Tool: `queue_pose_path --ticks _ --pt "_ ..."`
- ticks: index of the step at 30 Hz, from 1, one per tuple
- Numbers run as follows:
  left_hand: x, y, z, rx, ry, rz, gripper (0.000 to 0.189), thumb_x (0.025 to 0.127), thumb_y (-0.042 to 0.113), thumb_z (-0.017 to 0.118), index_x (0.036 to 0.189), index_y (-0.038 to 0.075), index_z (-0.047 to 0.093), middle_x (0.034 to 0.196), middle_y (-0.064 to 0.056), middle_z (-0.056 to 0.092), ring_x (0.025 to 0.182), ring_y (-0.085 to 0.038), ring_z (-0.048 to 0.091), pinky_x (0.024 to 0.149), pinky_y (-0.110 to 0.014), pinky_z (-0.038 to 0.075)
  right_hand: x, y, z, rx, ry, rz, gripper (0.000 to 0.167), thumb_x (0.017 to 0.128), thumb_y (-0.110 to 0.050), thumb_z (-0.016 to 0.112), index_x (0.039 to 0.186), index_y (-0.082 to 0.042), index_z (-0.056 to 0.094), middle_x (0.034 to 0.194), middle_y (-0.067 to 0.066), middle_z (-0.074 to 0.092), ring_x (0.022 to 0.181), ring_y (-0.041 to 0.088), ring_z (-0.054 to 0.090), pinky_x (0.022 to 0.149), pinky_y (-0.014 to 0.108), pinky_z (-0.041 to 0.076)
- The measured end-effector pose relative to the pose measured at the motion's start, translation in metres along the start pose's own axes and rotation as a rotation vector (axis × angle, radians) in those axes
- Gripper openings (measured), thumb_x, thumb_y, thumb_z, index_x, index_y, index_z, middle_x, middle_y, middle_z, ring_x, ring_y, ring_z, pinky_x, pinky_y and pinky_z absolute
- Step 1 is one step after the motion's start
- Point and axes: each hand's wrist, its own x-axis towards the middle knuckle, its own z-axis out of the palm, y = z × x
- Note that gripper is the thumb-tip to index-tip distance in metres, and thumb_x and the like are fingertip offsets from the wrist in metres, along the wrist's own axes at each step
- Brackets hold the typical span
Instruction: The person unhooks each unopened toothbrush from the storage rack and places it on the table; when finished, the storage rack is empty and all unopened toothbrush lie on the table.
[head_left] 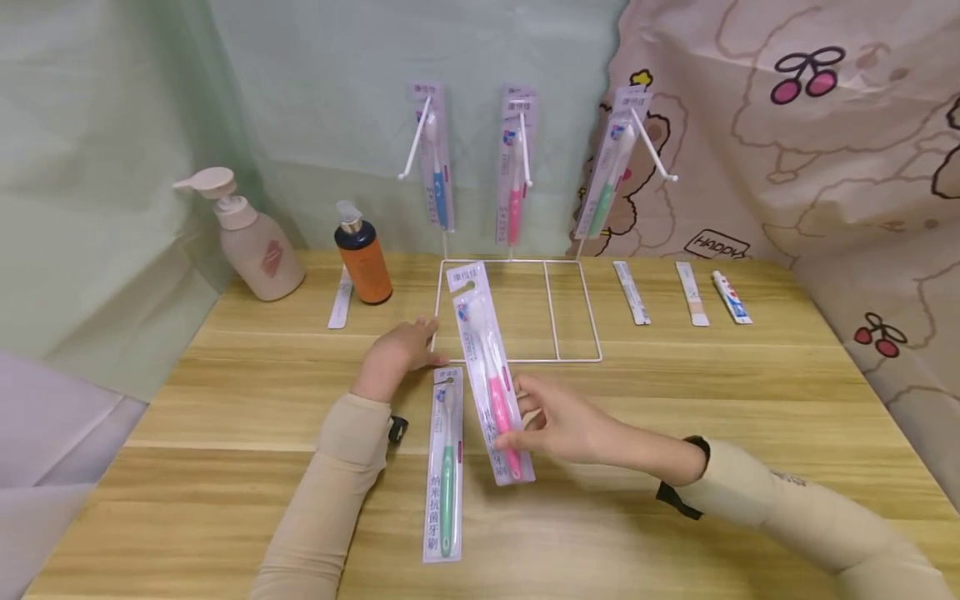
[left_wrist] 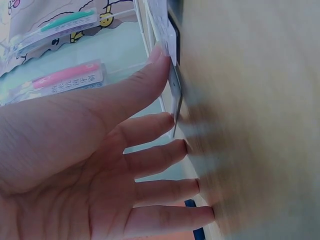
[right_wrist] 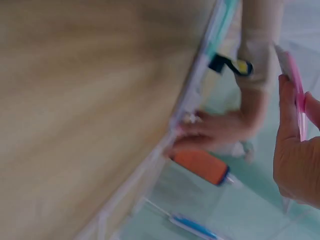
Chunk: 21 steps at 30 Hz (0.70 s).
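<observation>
The right hand (head_left: 564,423) pinches the pink pack (head_left: 486,367) low; the hanging slot (head_left: 465,287) should remain unobstructed. The left hand (head_left: 397,354), fingers spread, should steady the rack (head_left: 551,309).

Spread fingers (left_wrist: 156,158) against wooden tabletop (left_wrist: 265,125)

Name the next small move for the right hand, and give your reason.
Probably lift the pink toothbrush toward the middle hook: the right hand holds it with its slotted end toward the rack, and another pink one already hangs there.
</observation>
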Motion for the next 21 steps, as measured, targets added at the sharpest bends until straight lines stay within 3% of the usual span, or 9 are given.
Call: queue_pose_path --ticks 5,13,21 --pt "-0.002 0.002 -0.001 0.004 0.0 -0.006 0.077 0.091 0.036 0.058 0.149 0.006 0.017 0.153 -0.021 0.014 0.138 -0.043 0.019 0.11 -0.053 0.024 -0.02 0.017 0.011 0.095 -0.074 0.119 0.037 0.081 -0.01 0.072 0.11 -0.001 0.051 0.09 0.012 0.071 0.075 0.017 0.069 0.064 0.03 0.058" --pt "-0.007 0.003 -0.003 -0.005 -0.004 0.0 0.077 0.091 0.034 0.058 0.149 0.005 0.017 0.152 -0.023 0.014 0.138 -0.042 0.018 0.111 -0.052 0.022 -0.038 0.04 0.031 0.283 -0.097 0.315 0.028 0.083 -0.01 0.069 0.101 -0.002 0.049 0.08 0.011 0.07 0.066 0.018 0.066 0.056 0.035 0.057" --pt "-0.004 0.004 -0.002 0.003 -0.014 -0.001 0.076 0.092 0.035 0.057 0.149 0.004 0.016 0.152 -0.024 0.014 0.137 -0.043 0.018 0.11 -0.052 0.024 -0.035 0.049 0.04 0.479 -0.132 0.386 0.026 0.085 -0.005 0.065 0.102 0.001 0.046 0.079 0.013 0.068 0.068 0.022 0.068 0.058 0.035 0.058"
